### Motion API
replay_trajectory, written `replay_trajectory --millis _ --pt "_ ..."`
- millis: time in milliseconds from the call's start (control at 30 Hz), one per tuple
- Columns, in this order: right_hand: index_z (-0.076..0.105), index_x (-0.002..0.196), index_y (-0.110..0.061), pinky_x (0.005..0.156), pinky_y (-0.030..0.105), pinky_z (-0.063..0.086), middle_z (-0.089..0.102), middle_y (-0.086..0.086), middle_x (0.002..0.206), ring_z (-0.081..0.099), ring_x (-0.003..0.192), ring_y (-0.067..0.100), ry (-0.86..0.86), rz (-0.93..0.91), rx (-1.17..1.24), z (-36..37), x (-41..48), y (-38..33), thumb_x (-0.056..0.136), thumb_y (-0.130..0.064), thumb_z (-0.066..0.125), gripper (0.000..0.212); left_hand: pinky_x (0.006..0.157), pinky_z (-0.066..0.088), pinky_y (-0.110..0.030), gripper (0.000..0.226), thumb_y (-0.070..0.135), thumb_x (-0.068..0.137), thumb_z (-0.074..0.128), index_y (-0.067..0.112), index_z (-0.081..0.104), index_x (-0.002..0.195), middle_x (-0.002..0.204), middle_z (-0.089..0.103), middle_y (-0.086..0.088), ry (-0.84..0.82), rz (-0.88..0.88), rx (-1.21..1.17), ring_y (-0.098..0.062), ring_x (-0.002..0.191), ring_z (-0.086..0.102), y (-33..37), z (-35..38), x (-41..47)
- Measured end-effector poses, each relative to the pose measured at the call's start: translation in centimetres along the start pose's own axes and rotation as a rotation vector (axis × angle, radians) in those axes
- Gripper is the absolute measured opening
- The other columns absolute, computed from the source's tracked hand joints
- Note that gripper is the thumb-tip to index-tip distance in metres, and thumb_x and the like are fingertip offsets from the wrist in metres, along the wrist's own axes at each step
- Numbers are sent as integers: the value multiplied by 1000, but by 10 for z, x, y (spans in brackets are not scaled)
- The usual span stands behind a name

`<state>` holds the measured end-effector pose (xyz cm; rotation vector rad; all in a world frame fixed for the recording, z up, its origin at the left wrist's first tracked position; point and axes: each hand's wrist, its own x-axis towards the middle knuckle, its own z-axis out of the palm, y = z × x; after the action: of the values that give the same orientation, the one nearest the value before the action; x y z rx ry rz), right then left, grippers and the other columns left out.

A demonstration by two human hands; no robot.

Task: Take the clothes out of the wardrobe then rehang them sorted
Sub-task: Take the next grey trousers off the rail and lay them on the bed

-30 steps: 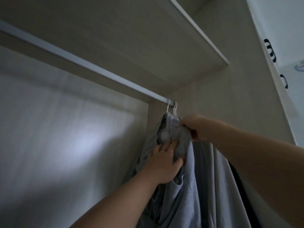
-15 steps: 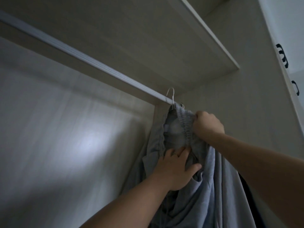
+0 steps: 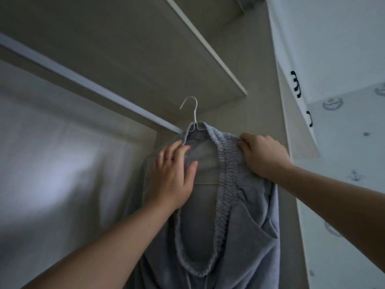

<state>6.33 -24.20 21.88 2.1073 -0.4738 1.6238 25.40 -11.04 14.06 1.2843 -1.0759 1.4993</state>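
The grey elastic-waisted garment (image 3: 239,236), at 6 o'clock, is pressed at its 9 o'clock by the flat left hand (image 3: 173,176) and pinched at 2 o'clock by the curled right hand (image 3: 262,155). Beyond, at 12 o'clock, its white wire hanger (image 3: 196,111) is seen off the pale metal rail (image 3: 83,83); removal is judged underway, so an outward pull is needed next.
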Motion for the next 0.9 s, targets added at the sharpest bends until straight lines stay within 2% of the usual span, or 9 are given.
replay_trajectory --millis 133,267,400,533,633,733,833,900 --pt "54 95 -24 70 41 49 67 16 99 61 91 38 -37 -25 -43 -50 -27 45 101 -40 36 25 103 40 -45 50 42 96 41 11 56 132 145 50 -9 41 17 -91 -33 129 46 51 8 6" --pt "52 95 -25 62 36 35 66 16 97 60 88 38 -27 13 -155 -109 -59 101 102 -42 35 25 103 41 -49 49 41 96 40 9 56 130 142 52 -13 62 -52 -206 -36 126 50 116 24 8" --pt "51 98 -23 63 35 32 67 16 98 60 88 39 -50 54 -263 -175 -101 159 102 -43 34 26 91 41 -46 53 47 95 35 11 57 127 121 63 -13 -15 -161 -245 -38 109 57 192 35 1" --pt "53 103 -23 63 36 32 68 15 98 62 88 39 -96 99 -387 -255 -163 222 102 -43 35 26 90 38 -46 52 51 95 34 16 54 128 122 63 -8 -148 -159 -355 -36 108 56 294 45 -19" --pt "53 103 -23 64 37 40 69 14 95 63 84 39 -136 152 -481 -317 -214 264 102 -43 34 27 90 43 -46 47 55 97 36 20 54 123 119 64 -4 -268 -144 -536 -31 104 58 371 56 -36" --pt "55 105 -21 65 38 42 69 9 89 62 80 38 -176 225 -580 -387 -270 301 102 -40 37 26 75 52 -43 38 57 99 40 22 54 108 100 63 -1 -434 -120 -747 -21 85 59 454 67 -57" --pt "56 104 -21 61 35 37 65 0 78 57 67 31 -218 293 -665 -449 -328 331 103 -36 38 24 61 43 -36 36 57 98 42 23 49 88 80 57 3 -628 -99 -865 -14 70 54 538 75 -85" --pt "57 103 -21 60 33 35 68 -2 78 55 63 28 -261 326 -743 -487 -367 348 103 -35 39 22 57 35 -34 38 50 100 43 19 49 80 73 55 3 -716 -86 -964 -14 66 53 594 79 -109"
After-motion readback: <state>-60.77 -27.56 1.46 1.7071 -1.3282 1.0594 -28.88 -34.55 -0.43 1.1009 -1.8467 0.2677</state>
